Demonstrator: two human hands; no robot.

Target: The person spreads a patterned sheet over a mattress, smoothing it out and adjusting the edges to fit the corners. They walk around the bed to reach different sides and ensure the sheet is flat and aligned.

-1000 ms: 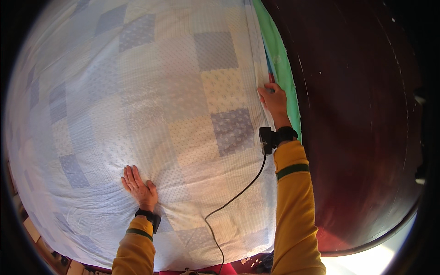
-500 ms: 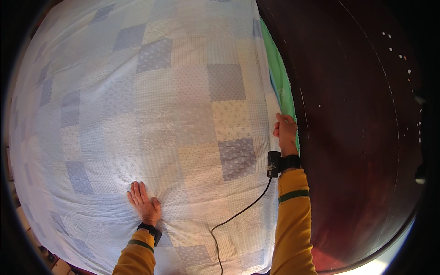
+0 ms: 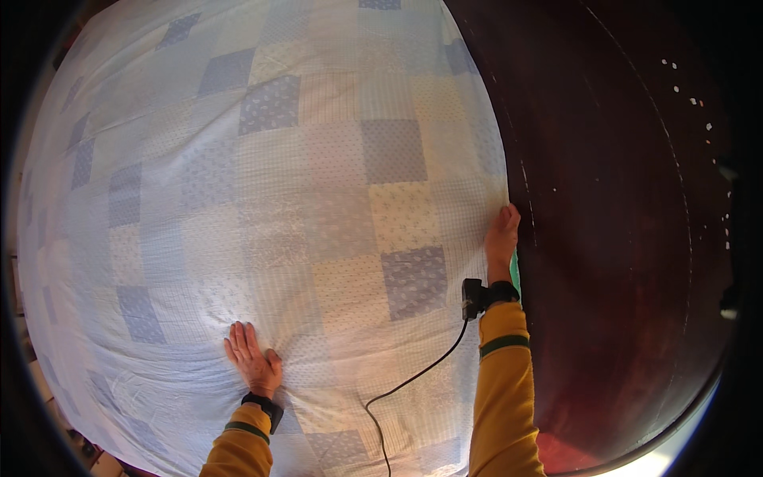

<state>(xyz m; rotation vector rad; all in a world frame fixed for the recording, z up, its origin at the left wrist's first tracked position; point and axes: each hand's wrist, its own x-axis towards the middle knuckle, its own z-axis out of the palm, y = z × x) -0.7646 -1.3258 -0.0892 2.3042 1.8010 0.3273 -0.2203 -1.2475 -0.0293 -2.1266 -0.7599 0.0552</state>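
A pale patchwork bed sheet (image 3: 262, 183) in blue, cream and grey squares spreads over most of the view. Low on the sheet, left of the middle, my left hand (image 3: 254, 362) lies flat with its fingers stretched, and creases fan out around it. At the sheet's right edge my right hand (image 3: 502, 236) is closed on the border; part of the fingers is hidden. Just below this hand a narrow strip of green cloth (image 3: 515, 272) shows from beneath the sheet.
Dark reddish-brown wood (image 3: 604, 215) with scratches and white specks runs along the sheet's right side. A black cable (image 3: 413, 372) trails across the sheet from a small black box (image 3: 472, 299) at my right wrist. Some objects stand past the lower left edge.
My right hand has drawn the sheet's edge rightward to the dark wood. The sheet now covers most of the green cloth. My left hand stays flat, almost in the same place.
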